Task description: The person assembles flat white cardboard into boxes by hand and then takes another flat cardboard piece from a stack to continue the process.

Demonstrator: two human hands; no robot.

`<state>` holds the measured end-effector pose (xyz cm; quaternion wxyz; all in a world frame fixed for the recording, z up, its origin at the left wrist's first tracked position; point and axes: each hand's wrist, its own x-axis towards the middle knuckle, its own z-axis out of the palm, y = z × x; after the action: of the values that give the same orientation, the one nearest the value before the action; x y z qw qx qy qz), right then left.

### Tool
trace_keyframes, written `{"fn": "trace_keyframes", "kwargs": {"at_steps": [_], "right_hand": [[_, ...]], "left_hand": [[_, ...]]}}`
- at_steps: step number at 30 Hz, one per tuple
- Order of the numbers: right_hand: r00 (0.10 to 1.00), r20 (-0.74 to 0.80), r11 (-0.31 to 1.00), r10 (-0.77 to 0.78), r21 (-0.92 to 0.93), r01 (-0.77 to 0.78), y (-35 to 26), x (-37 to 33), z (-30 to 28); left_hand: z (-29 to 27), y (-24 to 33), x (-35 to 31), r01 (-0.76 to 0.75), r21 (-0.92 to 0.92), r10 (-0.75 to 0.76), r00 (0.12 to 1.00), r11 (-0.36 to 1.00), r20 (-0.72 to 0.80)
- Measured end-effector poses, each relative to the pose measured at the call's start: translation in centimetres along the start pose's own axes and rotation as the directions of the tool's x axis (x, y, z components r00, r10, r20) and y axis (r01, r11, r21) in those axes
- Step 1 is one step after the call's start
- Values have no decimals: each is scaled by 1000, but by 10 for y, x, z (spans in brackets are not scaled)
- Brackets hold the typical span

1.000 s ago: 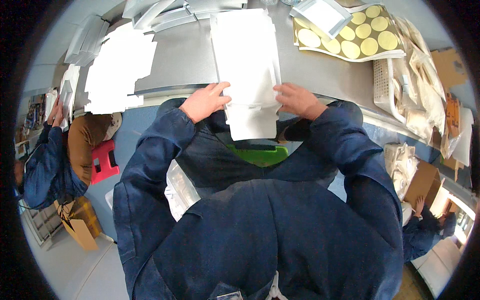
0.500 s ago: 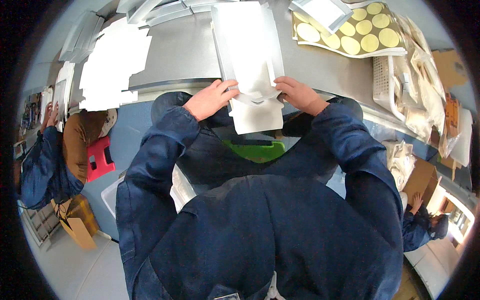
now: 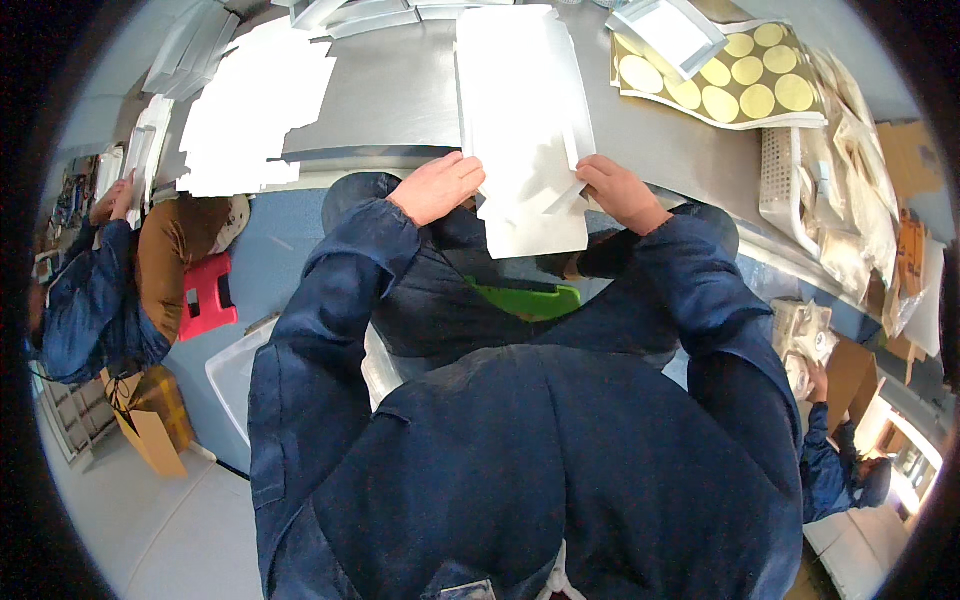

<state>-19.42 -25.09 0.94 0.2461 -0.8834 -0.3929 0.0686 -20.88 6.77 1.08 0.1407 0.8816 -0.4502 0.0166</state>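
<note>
A partly folded white cardboard box (image 3: pixel 520 110) lies on the metal table in front of me, its long sides raised. Its near end flap sticks out over the table edge, above my lap. My left hand (image 3: pixel 440 188) pinches the box's near left corner, with fingertips on the side wall. At the near right corner, my right hand (image 3: pixel 622 193) holds the other side wall between thumb and fingers. A small slanted flap shows between the two hands.
Flat white blanks (image 3: pixel 255 105) lie on the table at left, with folded boxes (image 3: pixel 190 50) behind. At right are a sheet of round yellow stickers (image 3: pixel 755 70), a small open box (image 3: pixel 668 30) and a white basket (image 3: pixel 780 175). Co-workers sit at left and right; a red stool (image 3: pixel 208 295) stands left.
The box's near end has changed from folded-up flaps to a flatter, more open shape. My hands stay at its near corners. The whole view has shifted slightly.
</note>
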Motion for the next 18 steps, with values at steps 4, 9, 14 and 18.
{"fn": "trace_keyframes", "kwargs": {"at_steps": [4, 9, 14, 18], "right_hand": [[999, 15, 992, -42, -122, 44, -2, 2, 8], [984, 165, 981, -65, -173, 94, -16, 13, 2], [980, 189, 986, -59, -144, 87, -12, 3, -2], [969, 115, 966, -218, -113, 231, -14, -1, -14]], "left_hand": [[-1, 6, 4, 43, 18, -44, 998, 999, 46], [-8, 15, 7, 114, 53, -120, 985, 992, 127], [-4, 19, 11, 141, 96, -155, 977, 985, 149], [-5, 14, 8, 133, 61, -142, 974, 989, 176]]}}
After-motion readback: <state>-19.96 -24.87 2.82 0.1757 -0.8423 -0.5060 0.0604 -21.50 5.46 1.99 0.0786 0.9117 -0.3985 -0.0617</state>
